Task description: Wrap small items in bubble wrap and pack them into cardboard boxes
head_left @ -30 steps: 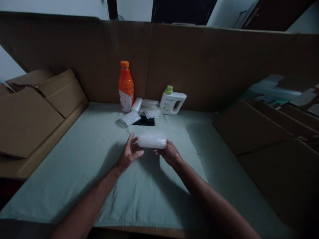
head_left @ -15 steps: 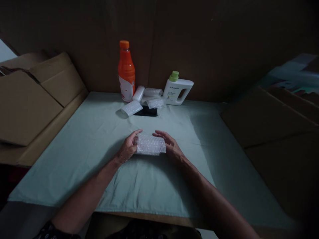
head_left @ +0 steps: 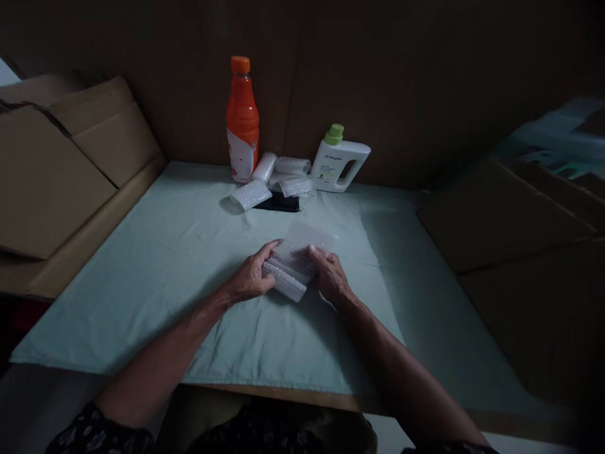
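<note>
Between my two hands is a piece of bubble wrap (head_left: pixel 287 282), its near part rolled or folded and its far flap raised and blurred. My left hand (head_left: pixel 253 274) grips the left end, thumb on the near side and fingers behind. With thumb and fingers closed, my right hand (head_left: pixel 329 272) pinches the wrap by its right side. Whether anything lies inside the wrap I cannot tell. Beyond my hands, several bubble wrap rolls (head_left: pixel 293 166) lie heaped on and around a flat black object (head_left: pixel 280 202).
An orange bottle (head_left: pixel 242 120) and a white jug with a green cap (head_left: pixel 338 165) stand at the back against a cardboard wall (head_left: pixel 378 69). Cardboard boxes flank the pale green cloth (head_left: pixel 155 252), one box (head_left: pixel 51 183) left, another (head_left: pixel 515 221) right.
The bubble wrap has turned from level to slanted, and a flap now extends from its far side. My right hand has closed on it. The whole view has shifted slightly.
</note>
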Demonstrator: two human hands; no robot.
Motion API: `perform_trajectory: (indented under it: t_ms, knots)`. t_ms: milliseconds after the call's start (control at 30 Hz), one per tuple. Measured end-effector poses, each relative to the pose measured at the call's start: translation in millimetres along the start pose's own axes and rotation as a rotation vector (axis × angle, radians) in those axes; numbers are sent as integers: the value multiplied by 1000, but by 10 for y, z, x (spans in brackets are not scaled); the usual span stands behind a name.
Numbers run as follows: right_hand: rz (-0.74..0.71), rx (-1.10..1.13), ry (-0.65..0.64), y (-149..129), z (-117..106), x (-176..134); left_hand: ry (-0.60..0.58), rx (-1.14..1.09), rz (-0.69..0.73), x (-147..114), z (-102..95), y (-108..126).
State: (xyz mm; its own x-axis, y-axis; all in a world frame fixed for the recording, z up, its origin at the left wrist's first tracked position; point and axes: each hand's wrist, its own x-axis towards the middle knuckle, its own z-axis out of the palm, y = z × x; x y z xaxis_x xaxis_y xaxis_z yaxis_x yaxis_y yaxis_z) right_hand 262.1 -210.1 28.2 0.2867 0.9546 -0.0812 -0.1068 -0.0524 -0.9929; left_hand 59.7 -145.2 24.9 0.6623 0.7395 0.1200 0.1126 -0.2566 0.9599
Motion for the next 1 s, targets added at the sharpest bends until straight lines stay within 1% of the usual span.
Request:
perform_trajectory:
  t_ms: [100, 167, 200, 267, 367, 500, 600, 700, 800, 900, 1000]
  knots:
    - [-22, 23, 178, -24, -68, 53, -11, 13, 38, -4, -16, 17]
    - [-61, 103, 273, -60, -124, 96, -20, -31, 69, 5, -55, 35]
    - [-75, 159, 308, -76, -150, 117, -21, -58, 84, 11, -78, 43]
    - [-83, 266, 337, -100, -193, 151, -3, -96, 90, 24, -120, 50]
    - [-75, 361, 332, -117, -230, 178, 39, -72, 83, 37, -150, 43]
    - [-42, 416, 303, -136, -230, 172, 41, 87, 136, 37, -111, 19]
    - [-31, 445, 233, -154, -202, 150, 86, 227, 140, 31, -51, 14]
    - [-28, 468, 137, -178, -167, 121, 117, 337, 97, 20, -3, 25]
    - [-46, 484, 85, -220, -178, 112, 80, 398, 11, 15, 7, 40]
    - [-112, 486, 126, -262, -272, 158, 54, 387, -35, 20, -13, 48]
    - [-182, 490, 230, -268, -398, 235, 110, 307, -32, 30, -33, 55]
